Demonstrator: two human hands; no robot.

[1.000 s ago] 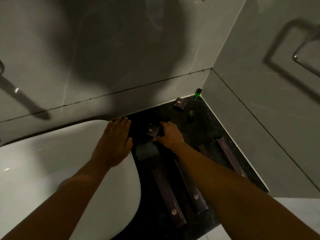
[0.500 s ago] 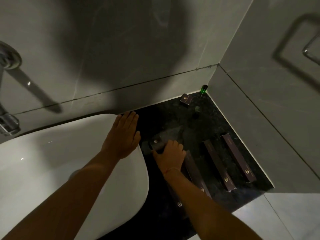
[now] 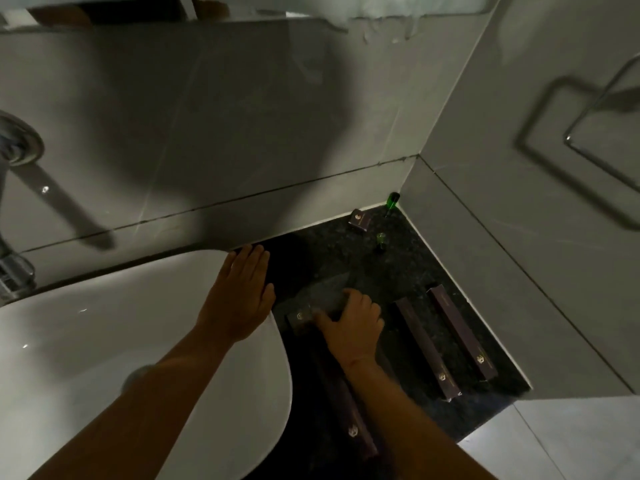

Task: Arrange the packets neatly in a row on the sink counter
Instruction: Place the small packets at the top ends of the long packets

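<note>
On the dark speckled counter (image 3: 408, 271) lie several long dark purple packets. Two packets (image 3: 427, 348) (image 3: 462, 336) lie side by side at the right. A third long packet (image 3: 349, 415) lies partly under my right forearm. My right hand (image 3: 353, 323) rests on a small dark packet (image 3: 301, 318) beside the basin, fingers curled over it. My left hand (image 3: 239, 296) lies flat, fingers together, on the basin's rim. Another small packet (image 3: 360, 220) sits near the back corner.
A white basin (image 3: 104, 358) fills the left. A chrome tap (image 3: 14, 157) is at far left. Two small green bottles (image 3: 392, 201) (image 3: 381, 240) stand in the back corner. Grey tiled walls enclose the counter; a towel ring (image 3: 595, 126) hangs at the right.
My right hand drew the small packet back from the middle of the counter toward me, next to the basin. The view tilted upward. My left hand stayed on the basin rim.
</note>
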